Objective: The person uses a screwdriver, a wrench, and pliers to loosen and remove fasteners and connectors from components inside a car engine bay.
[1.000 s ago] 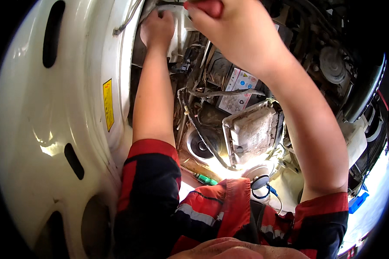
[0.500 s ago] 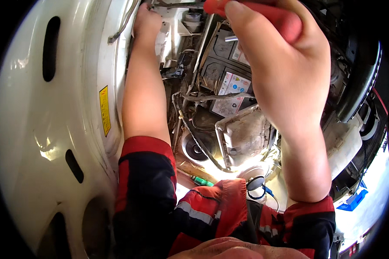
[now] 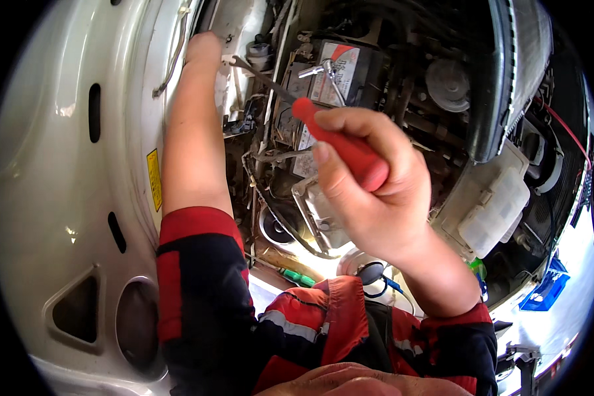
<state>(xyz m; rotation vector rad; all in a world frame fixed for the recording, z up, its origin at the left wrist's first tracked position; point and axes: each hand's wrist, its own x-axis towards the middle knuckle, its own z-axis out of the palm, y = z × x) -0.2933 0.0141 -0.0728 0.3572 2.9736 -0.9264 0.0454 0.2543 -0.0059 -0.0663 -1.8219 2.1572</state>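
My right hand [image 3: 389,191] is closed around the red handle of a pry tool [image 3: 346,148]. The tool's dark metal shank points up and left, and its tip, which looks forked, is close to the pale body panel [image 3: 241,30]. At the far left of the engine bay, my left hand [image 3: 204,47] is at the inner edge of that panel; its fingers are out of sight. A shiny ratchet wrench [image 3: 331,74] lies on the labelled battery [image 3: 366,72], beyond my right hand.
The white raised hood [image 3: 53,178] fills the left side. Cables [image 3: 264,188] cross the bay near a pale plastic cover [image 3: 317,211]. A green-handled tool [image 3: 297,277] lies close to my body. At right are a dark radiator hose or bar [image 3: 492,99] and a blue tray [image 3: 548,290].
My right hand has moved left and nearer to me, and the tool's shank now points toward the panel near my left hand. The view has shifted, showing the ratchet wrench more fully.
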